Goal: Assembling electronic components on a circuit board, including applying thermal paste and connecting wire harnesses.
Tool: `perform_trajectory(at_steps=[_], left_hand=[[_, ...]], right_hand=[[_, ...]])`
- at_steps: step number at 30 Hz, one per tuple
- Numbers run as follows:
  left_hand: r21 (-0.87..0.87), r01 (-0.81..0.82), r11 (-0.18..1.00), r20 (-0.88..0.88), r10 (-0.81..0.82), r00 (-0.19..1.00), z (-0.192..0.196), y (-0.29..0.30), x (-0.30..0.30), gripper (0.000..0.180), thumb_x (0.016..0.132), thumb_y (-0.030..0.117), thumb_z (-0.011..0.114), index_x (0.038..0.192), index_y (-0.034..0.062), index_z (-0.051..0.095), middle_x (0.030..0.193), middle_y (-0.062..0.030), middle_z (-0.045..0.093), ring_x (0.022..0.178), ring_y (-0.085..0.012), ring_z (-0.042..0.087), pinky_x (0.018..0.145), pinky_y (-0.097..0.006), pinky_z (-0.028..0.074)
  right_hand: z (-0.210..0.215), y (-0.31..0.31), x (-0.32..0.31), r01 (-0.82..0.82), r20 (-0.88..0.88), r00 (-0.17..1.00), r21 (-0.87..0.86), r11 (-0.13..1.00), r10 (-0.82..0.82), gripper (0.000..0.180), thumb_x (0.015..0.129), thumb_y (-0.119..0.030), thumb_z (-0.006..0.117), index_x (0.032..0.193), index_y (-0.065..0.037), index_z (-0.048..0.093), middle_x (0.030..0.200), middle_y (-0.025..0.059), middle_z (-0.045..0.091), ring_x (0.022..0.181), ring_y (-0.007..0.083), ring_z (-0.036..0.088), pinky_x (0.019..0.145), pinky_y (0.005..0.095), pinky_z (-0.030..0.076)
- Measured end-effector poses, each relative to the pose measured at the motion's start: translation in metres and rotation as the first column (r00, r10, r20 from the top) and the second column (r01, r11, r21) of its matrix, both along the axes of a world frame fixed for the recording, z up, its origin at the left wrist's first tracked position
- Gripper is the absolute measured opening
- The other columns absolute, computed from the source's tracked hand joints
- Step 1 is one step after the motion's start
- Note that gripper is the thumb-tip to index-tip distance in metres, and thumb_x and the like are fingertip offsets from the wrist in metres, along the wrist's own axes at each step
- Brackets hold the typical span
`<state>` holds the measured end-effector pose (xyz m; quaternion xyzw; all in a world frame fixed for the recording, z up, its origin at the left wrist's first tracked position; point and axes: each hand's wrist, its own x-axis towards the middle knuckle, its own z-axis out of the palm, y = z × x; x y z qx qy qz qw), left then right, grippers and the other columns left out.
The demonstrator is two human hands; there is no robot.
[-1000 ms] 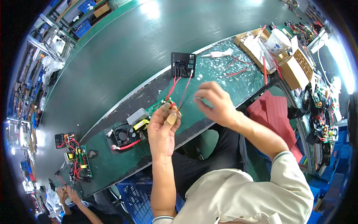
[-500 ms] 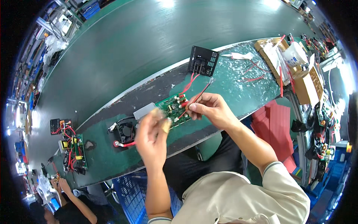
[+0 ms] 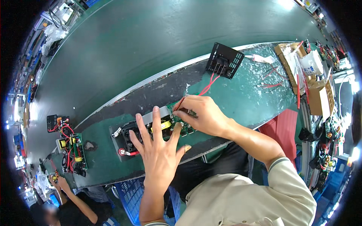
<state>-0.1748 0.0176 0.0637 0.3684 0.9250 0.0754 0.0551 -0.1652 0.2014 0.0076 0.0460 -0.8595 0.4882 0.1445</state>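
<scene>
At the centre of the clock face, as I watch remotely through the head camera, a green circuit board (image 3: 186,130) lies on a green workbench (image 3: 245,98), partly hidden by the person's 2 hands. The left hand (image 3: 160,152), reaching in from 7 o'clock, is palm down, fingers spread wide over the board's left part; its thumb wears a yellowish tip cover. Between those fingers I make out a yellow-wrapped component (image 3: 165,124) and, above, a flat gray block (image 3: 163,112). The right hand (image 3: 207,115), its forearm coming from 4 o'clock, bends thumb and index finger close together at a thin dark-red wire (image 3: 180,103); I cannot tell whether they pinch it. Toward 8 o'clock, just beside the left fingers, sits a black cooling fan (image 3: 128,130) with a thick red lead (image 3: 132,153). At 1 o'clock, a black vented panel (image 3: 222,56) trails red wires (image 3: 207,87) down toward the right hand. A white tube (image 3: 262,59) lies at 2 o'clock; red sheets (image 3: 284,130) are at 3 o'clock. Farther out at 8 o'clock is another circuit assembly (image 3: 78,150).
</scene>
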Motion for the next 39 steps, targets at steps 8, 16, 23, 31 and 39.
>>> perform_trajectory(at_steps=[8, 16, 23, 31, 39], left_hand=[[-0.090, -0.004, 0.996, 0.009, 0.005, 1.000, -0.004, 0.006, -0.007, 0.063, 0.067, 0.029, 0.084, 0.125, 0.0159, 0.063, 0.158, -0.0138, 0.020, 0.144, -0.0469, 0.012, 0.108, -0.069, 0.021], [-0.101, 0.010, 0.995, 0.004, -0.010, 1.000, -0.003, 0.007, -0.008, 0.065, 0.067, 0.027, 0.084, 0.127, 0.0133, 0.062, 0.158, -0.0138, 0.021, 0.145, -0.0461, 0.012, 0.108, -0.068, 0.021], [-0.115, 0.008, 0.993, 0.016, -0.007, 1.000, -0.004, 0.007, -0.007, 0.065, 0.069, 0.026, 0.083, 0.129, 0.0131, 0.061, 0.158, -0.0138, 0.020, 0.145, -0.0459, 0.012, 0.109, -0.067, 0.019], [-0.155, 0.062, 0.986, -0.026, -0.066, 0.997, -0.009, 0.013, -0.014, 0.064, 0.070, 0.030, 0.082, 0.126, 0.0071, 0.060, 0.157, -0.0136, 0.023, 0.144, -0.0445, 0.016, 0.110, -0.066, 0.021], [0.023, 0.110, 0.994, -0.077, -0.108, 0.991, -0.006, 0.009, -0.018, 0.052, 0.070, 0.033, 0.082, 0.112, 0.0048, 0.068, 0.148, -0.0096, 0.040, 0.139, -0.0439, 0.029, 0.108, -0.063, 0.026]], right_hand=[[-0.005, -0.004, -0.004, -0.011, 0.011, 1.000, 0.035, 0.999, 0.011, 0.011, 0.081, -0.004, 0.070, 0.091, -0.001, 0.067, 0.084, 0.0131, 0.067, 0.074, 0.0316, 0.065, 0.065, 0.0377, 0.052], [-0.004, -0.003, -0.003, -0.013, 0.026, 1.000, 0.093, 0.996, 0.011, 0.010, 0.081, -0.005, 0.070, 0.090, 0.000, 0.066, 0.084, 0.0135, 0.067, 0.075, 0.0322, 0.065, 0.066, 0.0378, 0.053], [-0.011, -0.004, -0.004, -0.002, 0.002, 1.000, 0.070, 0.998, 0.001, 0.010, 0.081, -0.005, 0.070, 0.090, -0.001, 0.066, 0.083, 0.0131, 0.066, 0.074, 0.0328, 0.064, 0.066, 0.0385, 0.052], [-0.011, -0.006, -0.007, -0.012, -0.019, 1.000, 0.078, 0.997, 0.014, 0.013, 0.082, -0.014, 0.066, 0.086, -0.001, 0.064, 0.081, 0.0146, 0.063, 0.075, 0.0375, 0.062, 0.065, 0.0446, 0.050], [-0.005, 0.001, -0.009, 0.006, 0.083, 0.997, -0.027, 1.000, -0.003, 0.012, 0.083, -0.008, 0.068, 0.091, 0.001, 0.064, 0.079, 0.0141, 0.066, 0.070, 0.0258, 0.065, 0.064, 0.0349, 0.051]])
